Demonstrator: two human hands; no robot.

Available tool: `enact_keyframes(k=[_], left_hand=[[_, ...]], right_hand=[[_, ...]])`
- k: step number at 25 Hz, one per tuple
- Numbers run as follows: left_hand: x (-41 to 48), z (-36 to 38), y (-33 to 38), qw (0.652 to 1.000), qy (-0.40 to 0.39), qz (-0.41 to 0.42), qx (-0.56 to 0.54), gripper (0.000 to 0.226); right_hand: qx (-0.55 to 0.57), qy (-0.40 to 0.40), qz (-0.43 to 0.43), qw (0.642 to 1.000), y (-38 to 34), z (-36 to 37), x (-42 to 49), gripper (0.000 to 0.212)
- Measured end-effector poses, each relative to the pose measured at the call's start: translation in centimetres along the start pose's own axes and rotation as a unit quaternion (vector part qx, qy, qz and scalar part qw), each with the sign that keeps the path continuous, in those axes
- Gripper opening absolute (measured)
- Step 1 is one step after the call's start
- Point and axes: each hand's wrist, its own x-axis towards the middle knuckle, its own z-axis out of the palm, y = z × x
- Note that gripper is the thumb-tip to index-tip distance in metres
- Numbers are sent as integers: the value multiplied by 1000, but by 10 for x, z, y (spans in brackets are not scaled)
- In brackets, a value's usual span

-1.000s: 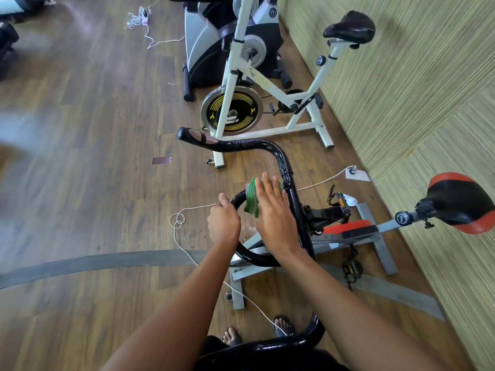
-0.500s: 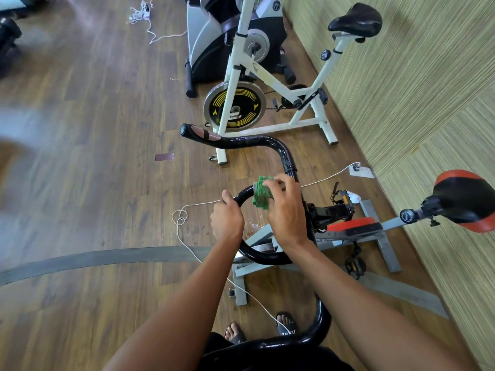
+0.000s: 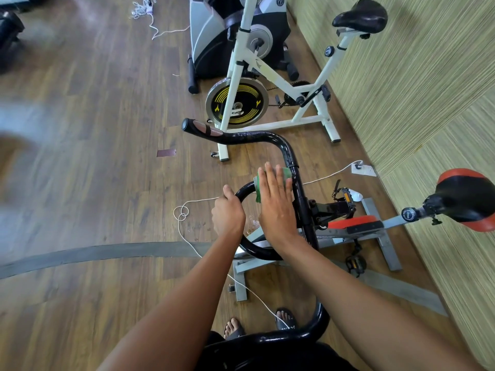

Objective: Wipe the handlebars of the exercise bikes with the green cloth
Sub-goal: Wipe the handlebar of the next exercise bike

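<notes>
Two hands are seen at frame centre. The left hand (image 3: 227, 214) is curled round the black loop of the handlebars (image 3: 267, 136) of the near bike, with the thumb laid up along the tube. The right hand (image 3: 277, 207) is held flat, fingers straight and close together, and presses the green cloth (image 3: 258, 192) onto the top of the same loop, just left of the centre stem. One cloth is counted, with its edges showing past the fingertips and at the left of the palm. Two bikes with saddles are counted. The near one has a grey base (image 3: 383, 236) and a red-and-black saddle (image 3: 466, 199) at the right edge. The white bike (image 3: 326, 73) at upper centre has a black saddle (image 3: 360, 13) and one yellow-striped flywheel (image 3: 237, 104). A third grey-and-black machine (image 3: 211, 36) is seen behind it at the top, type not told. Two white cords are counted, one (image 3: 184, 212) looped on the wooden floor (image 3: 80, 183) left of the hands and one bundled (image 3: 142, 8) at the top. Two sandalled feet (image 3: 233, 328) are seen at bottom centre.
</notes>
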Motion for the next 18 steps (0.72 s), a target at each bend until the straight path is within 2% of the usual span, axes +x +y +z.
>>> enact_keyframes(k=[3,5,8,11,16,18], left_hand=[[-3,-1,2,1000,6,10,-16,74],[-5,-4,2,999,11,16,-43,58],[-11,-5,2,996,44,11,-82,45],[-13,-6,-1,980,98,9,-170,44],[-23,-1,-23,960,176,-48,-211,49],[-44,-1,-33,952,190,-59,-231,52]], right_hand=[[47,-15,-110,993,9,-3,1,92],[69,-22,-140,988,19,-5,6,95],[75,-37,-175,981,10,-4,8,82],[69,-51,-306,948,21,-6,20,76],[29,-51,-409,911,36,1,39,77],[15,-66,-473,878,33,8,40,74]])
